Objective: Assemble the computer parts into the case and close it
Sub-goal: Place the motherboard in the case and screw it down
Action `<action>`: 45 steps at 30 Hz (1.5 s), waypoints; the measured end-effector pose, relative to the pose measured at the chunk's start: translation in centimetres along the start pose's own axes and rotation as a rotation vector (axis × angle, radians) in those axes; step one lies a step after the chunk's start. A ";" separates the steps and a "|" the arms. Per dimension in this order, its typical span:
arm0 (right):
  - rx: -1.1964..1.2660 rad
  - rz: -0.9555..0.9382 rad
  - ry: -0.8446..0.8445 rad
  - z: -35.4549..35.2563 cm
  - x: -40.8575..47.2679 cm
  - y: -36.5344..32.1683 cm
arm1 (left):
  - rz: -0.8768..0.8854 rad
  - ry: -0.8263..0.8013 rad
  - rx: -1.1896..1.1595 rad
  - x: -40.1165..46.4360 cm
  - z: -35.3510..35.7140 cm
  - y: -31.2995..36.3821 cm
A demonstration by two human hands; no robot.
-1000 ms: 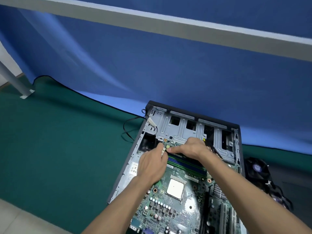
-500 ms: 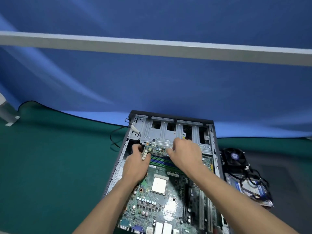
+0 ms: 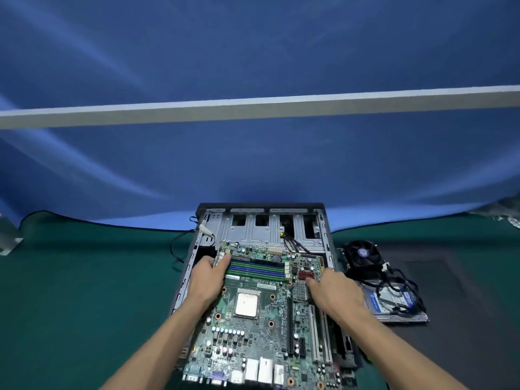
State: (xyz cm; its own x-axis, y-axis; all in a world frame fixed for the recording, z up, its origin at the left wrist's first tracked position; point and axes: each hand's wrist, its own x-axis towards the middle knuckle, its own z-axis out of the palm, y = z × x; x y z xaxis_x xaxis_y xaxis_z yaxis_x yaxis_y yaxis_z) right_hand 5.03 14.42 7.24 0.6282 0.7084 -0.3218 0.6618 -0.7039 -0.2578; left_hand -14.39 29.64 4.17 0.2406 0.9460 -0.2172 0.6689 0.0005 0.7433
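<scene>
Left hand (image 3: 206,280): on the left edge of the board (image 3: 261,313), thumb (image 3: 223,261) laid on top by the RAM slots (image 3: 256,270), other fingers curled down past the edge and hidden; it grips the board.

Right hand (image 3: 334,294): on the board's right edge, fingers bent, tips near the red connector (image 3: 306,275); whether they wrap under the edge cannot be told.

Board: green, held over the open case (image 3: 264,232), which lies flat on the green mat (image 3: 84,291). CPU (image 3: 247,304) at its middle. Rear ports at the near edge, partly cut off by the frame bottom.

Case: grey drive bay at the far end, black wires (image 3: 292,243) hanging from it; its floor hidden under the board.

Fan (image 3: 363,256) and drive (image 3: 394,302): right of the case, tangled in black cables, details hard to make out.

Backdrop: blue cloth (image 3: 253,170), grey bar (image 3: 253,108) across it.
</scene>
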 end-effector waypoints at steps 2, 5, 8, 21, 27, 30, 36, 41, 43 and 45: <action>-0.021 -0.011 -0.003 0.4 0.0 -0.3 | -0.004 0.057 -0.018 -0.4 -0.8 0.5; -0.047 -0.033 -0.041 1.2 -0.1 -1.1 | -0.049 0.074 -0.003 -1.1 -1.8 0.8; 0.058 -0.051 -0.171 1.8 -0.2 -1.3 | -0.096 0.080 0.020 -2.0 -2.3 0.4; 0.063 -0.070 -0.431 2.9 -1.1 -2.1 | -0.252 -0.059 0.017 -2.6 -4.0 0.0; 0.069 -0.002 -0.459 3.9 -0.4 -1.3 | -0.180 -0.156 0.422 -1.4 -2.9 0.3; 0.074 0.048 -0.421 4.2 -0.4 -1.3 | -0.104 -0.125 0.655 -1.2 -2.4 1.1; 0.050 0.130 -0.394 4.1 0.0 -1.4 | 0.004 -0.147 0.940 -0.6 -0.3 2.5; 0.040 0.203 -0.340 4.8 0.2 -2.0 | 0.081 -0.169 1.086 0.2 0.7 2.7; 0.043 0.200 -0.318 5.0 0.3 -2.1 | 0.110 -0.180 1.154 0.5 0.7 2.6; 0.014 0.210 -0.323 4.7 0.4 -2.3 | 0.119 -0.205 1.203 0.8 1.0 2.8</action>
State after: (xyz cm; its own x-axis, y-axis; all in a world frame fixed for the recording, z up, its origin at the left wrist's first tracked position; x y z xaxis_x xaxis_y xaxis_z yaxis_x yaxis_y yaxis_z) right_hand 1.87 16.09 3.38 0.5870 0.4976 -0.6386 0.5254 -0.8343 -0.1670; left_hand -11.65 30.05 5.49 0.3783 0.8513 -0.3637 0.8320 -0.4849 -0.2696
